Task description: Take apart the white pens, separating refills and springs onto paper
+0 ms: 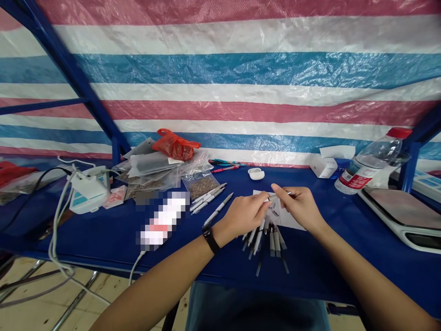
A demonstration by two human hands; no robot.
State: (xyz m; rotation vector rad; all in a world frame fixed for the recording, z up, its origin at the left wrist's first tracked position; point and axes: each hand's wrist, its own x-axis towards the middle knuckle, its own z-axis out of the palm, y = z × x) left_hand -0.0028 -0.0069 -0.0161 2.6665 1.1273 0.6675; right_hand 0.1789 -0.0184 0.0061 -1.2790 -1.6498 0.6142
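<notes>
My left hand (246, 212) and my right hand (302, 206) come together above a white paper sheet (292, 219). Between them the fingers of both are closed on a slim whitish pen (277, 195), held roughly level; much of it is covered. Below lies a loose fan of white and dark pens (270, 241) with clear ends, partly under my left hand. Left of that hand, several white pens (208, 200) rest side by side, and a single white pen (220, 208) is set apart from them.
Clear bags of brown bits (201, 185) and a red plastic bag (177, 146) lie at back left. A white case (256, 174) sits behind my hands. To the right stand a bottle (358, 174) and a scale (406, 209). A power strip (91, 191) with cables is at left.
</notes>
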